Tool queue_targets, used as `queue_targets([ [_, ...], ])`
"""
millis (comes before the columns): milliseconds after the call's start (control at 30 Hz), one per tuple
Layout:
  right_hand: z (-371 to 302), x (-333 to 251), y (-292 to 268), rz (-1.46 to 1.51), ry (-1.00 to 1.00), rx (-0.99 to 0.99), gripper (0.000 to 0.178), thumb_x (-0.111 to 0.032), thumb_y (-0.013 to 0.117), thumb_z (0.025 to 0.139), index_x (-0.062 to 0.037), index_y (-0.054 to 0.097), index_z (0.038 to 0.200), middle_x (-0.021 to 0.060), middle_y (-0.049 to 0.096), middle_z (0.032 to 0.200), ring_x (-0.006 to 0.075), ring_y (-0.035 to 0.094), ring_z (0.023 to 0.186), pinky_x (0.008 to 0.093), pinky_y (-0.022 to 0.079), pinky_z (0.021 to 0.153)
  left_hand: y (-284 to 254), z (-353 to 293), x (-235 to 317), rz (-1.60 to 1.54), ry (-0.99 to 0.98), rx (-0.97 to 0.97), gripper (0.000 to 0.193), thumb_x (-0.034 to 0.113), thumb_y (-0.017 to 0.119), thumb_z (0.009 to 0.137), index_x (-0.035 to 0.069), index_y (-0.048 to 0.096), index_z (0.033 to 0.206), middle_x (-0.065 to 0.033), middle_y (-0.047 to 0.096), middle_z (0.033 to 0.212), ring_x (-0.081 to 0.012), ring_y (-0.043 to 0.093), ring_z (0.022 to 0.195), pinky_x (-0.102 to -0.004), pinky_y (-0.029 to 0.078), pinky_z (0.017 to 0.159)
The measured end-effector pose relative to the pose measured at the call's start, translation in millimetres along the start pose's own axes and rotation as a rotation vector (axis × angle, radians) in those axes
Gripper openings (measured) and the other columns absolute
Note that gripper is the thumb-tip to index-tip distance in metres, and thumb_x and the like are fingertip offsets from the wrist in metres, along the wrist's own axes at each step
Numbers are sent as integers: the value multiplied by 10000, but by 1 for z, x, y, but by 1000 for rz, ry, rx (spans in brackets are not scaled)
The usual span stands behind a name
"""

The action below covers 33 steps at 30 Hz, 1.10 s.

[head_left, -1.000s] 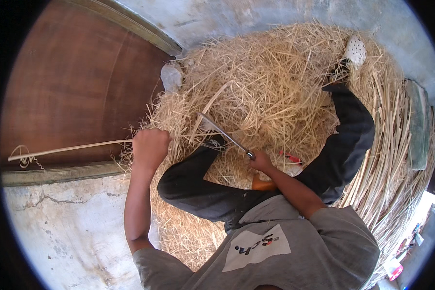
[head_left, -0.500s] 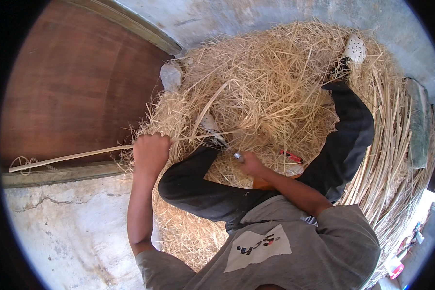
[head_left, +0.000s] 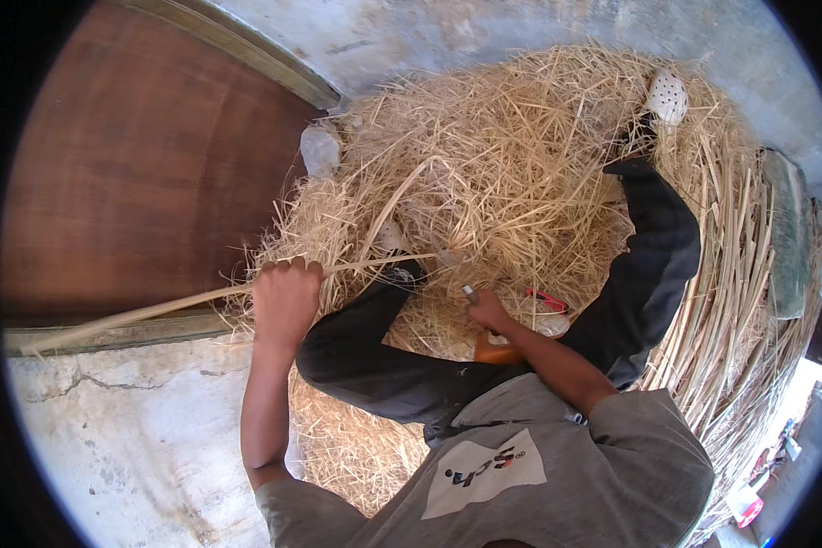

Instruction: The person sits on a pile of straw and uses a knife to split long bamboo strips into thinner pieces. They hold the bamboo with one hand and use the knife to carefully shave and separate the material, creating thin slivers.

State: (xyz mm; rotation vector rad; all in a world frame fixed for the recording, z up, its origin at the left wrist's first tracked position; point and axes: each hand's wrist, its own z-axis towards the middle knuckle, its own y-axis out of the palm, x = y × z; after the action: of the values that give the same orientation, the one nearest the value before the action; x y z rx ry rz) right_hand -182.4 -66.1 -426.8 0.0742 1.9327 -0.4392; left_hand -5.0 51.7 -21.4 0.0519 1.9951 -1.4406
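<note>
Loose shavings (head_left: 521,137) fill the floor between the two legs and heap up against the far wall (head_left: 484,32), with a pale stone (head_left: 321,151) at their left edge beside the brown door (head_left: 146,173). The right shoe (head_left: 669,98), white with holes, rests high on the heap; the left shoe (head_left: 390,237) is half sunk in shavings, just beyond the strip. A long bundle (head_left: 731,237) of pale strips lines the right side, a greenish slab (head_left: 785,233) next to it. Near the right hand (head_left: 490,311) lies a red-and-black tool (head_left: 548,300), and an orange block (head_left: 498,349) is partly covered by the right forearm. The left shin and shoe sit close to the strip's inner end and crowd the space there. The hands are apart: the left hand (head_left: 288,297) is a fist around the strip (head_left: 164,303), which runs leftward across the door to the sill (head_left: 173,331) and, on the other side, over the shavings; the right hand is closed on the knife (head_left: 469,294), whose blade cannot be made out. Compared with half a second ago, the right hand is farther right, away from the fist, the strip's outer end has dropped and blurs, and the left hand sits slightly lower.
</note>
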Motion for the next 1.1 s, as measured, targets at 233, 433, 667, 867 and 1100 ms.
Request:
queue_targets([
  [233, -14, -56, 4, 208, -68, -59, 362, -299, 693, 696, -20, 654, 925, 202, 646, 772, 368, 614, 694, 426, 488, 654, 2, -2, 1, 39, 29, 27, 224, 251, 596, 850, 82, 633, 707, -77, 623, 684, -233, 642, 655, -367, 494, 615],
  [433, 0, 68, -3, -247, 14, 68, 246, -160, 608, 658, 30, 652, 807, 246, 631, 750, 396, 628, 705, 472, 496, 654, -2, 1, -2, -5, 2, 35, 232, 248, 606, 835, 80, 633, 676, -83, 618, 668, -245, 636, 642, -377, 485, 592],
  [667, 0, -32, 2, 89, -136, -28, 279, -133, 615, 644, 24, 639, 873, 226, 621, 732, 389, 627, 713, 451, 495, 683, 0, 3, -1, -25, 0, 47, 219, 235, 607, 830, 76, 643, 686, -87, 616, 661, -244, 634, 635, -374, 482, 604],
  [867, 1, 59, 0, -120, 131, 14, 291, -141, 609, 662, 13, 632, 907, 224, 634, 752, 375, 648, 740, 453, 501, 683, 7, -2, -7, -14, -16, 0, 213, 231, 607, 828, 81, 653, 684, -93, 624, 673, -251, 632, 628, -385, 482, 599],
  [1100, 0, -11, 10, -118, -56, 6, 325, -226, 665, 670, -36, 664, 933, 229, 644, 870, 408, 622, 857, 479, 492, 726, 11, -6, -11, -53, -32, 11, 232, 256, 606, 836, 86, 668, 690, -95, 619, 670, -270, 632, 629, -392, 483, 581],
])
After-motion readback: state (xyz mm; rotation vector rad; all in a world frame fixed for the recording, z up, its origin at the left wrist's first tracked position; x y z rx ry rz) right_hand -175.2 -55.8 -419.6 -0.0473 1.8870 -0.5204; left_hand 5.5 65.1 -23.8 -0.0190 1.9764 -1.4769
